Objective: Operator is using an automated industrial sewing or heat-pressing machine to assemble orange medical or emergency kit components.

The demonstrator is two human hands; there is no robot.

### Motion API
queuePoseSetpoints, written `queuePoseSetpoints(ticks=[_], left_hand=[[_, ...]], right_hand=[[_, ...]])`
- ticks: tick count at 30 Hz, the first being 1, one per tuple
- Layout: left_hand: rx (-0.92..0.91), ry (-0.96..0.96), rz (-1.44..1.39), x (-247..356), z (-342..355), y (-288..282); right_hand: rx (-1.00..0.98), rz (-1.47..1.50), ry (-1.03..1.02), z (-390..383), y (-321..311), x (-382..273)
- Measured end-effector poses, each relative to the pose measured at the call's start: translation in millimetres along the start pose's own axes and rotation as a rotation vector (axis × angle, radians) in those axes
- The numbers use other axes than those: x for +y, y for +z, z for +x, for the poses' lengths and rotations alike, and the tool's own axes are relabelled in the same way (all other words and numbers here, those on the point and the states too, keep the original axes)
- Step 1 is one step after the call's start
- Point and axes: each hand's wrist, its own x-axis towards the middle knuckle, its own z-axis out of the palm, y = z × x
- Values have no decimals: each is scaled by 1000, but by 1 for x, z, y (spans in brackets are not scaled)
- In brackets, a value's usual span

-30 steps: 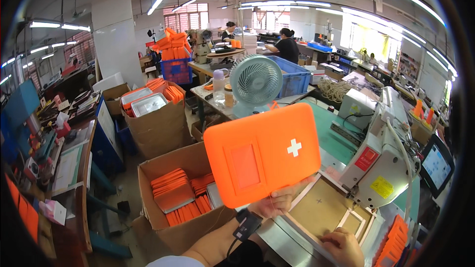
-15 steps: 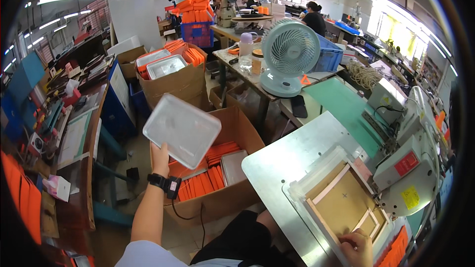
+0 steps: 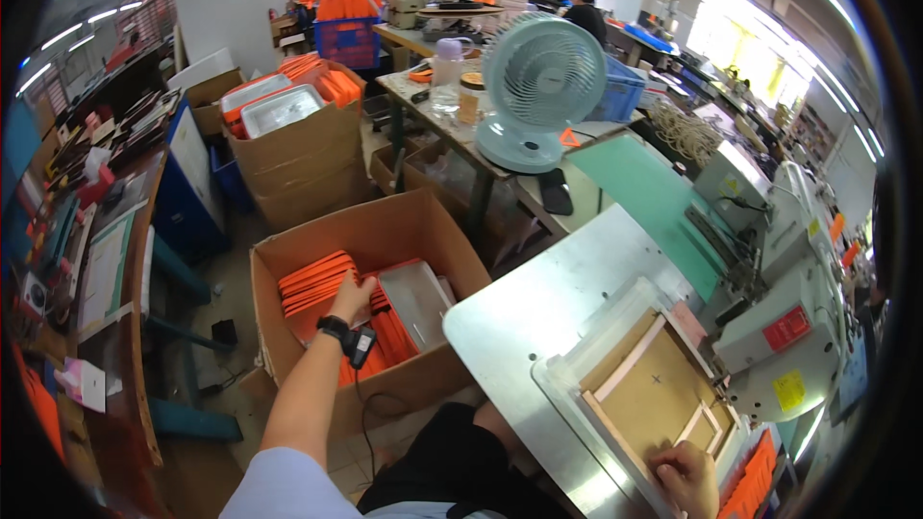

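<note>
My left hand [image 3: 353, 296] is down in a cardboard box [image 3: 288, 365] at the orange pieces [image 3: 310, 279], fingers apart. A flat grey tray [image 3: 409, 300] lies in the box just right of that hand. My right hand [image 3: 683, 471] is curled at the lower-left edge of a tan board with a wooden frame [image 3: 630, 389], in a clear holder on the metal machine table [image 3: 524, 298]; what is inside its fingers is hidden.
A sewing machine [image 3: 769, 327] stands right, a pale blue fan [image 3: 538, 86] on a table behind. Another full box [image 3: 288, 173] is back left, a cluttered bench [image 3: 115, 298] far left. Two people [image 3: 585, 14] work in the background.
My left hand held up an orange case with a white cross, then a grey tray; it is now lower, in the box, without the tray. My right hand stays at the board.
</note>
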Motion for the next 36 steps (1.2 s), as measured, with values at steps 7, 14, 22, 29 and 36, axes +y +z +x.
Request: queuePoseSetpoints(ticks=[7, 14, 22, 29, 36], left_hand=[[-193, 493, -423, 169, -125, 18], [-517, 776, -173, 235, -261, 80], [-1108, 1134, 303, 252, -344, 153], [-1450, 1646, 721, 243, -337, 214], [-1507, 1865, 951, 249, -379, 272]], right_hand=[[-37, -175, 32, -6, -7, -3], [644, 39, 215, -25, -47, 48], [956, 642, -32, -1, -90, 74], [937, 744, -107, 17, -93, 88], [984, 851, -140, 18, -89, 91]])
